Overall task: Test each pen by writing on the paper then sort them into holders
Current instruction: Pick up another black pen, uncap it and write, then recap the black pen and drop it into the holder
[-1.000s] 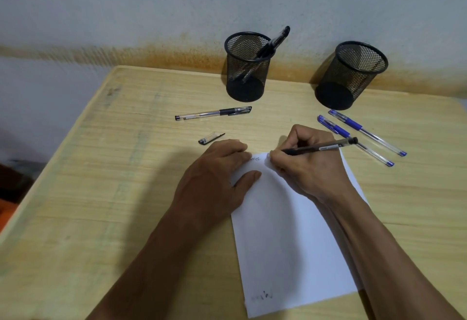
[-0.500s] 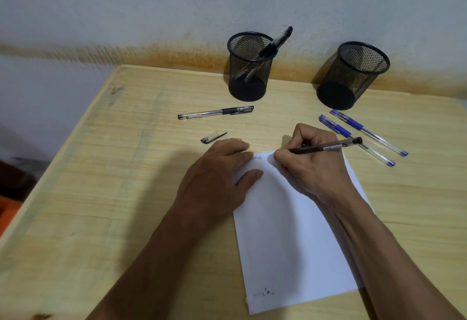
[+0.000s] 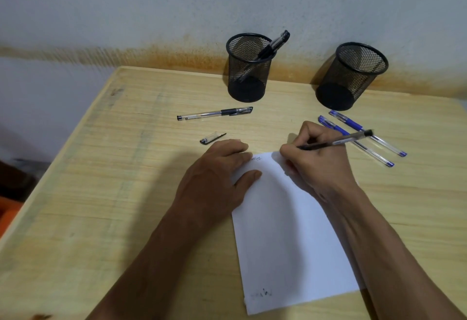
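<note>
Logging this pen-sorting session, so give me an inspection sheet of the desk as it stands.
Surface: wooden desk, grain streaked.
Job's things: white paper with scribbles at its top and bottom; left mesh holder with black pens; right mesh holder, contents not visible; capped black pen and two blue pens lying loose.
Clutter: loose pen cap.
Grips: left hand flat on the paper; right hand holds an uncapped black pen at the paper's top edge.
Cables: nothing seen.
Surroundings: stained wall.
</note>
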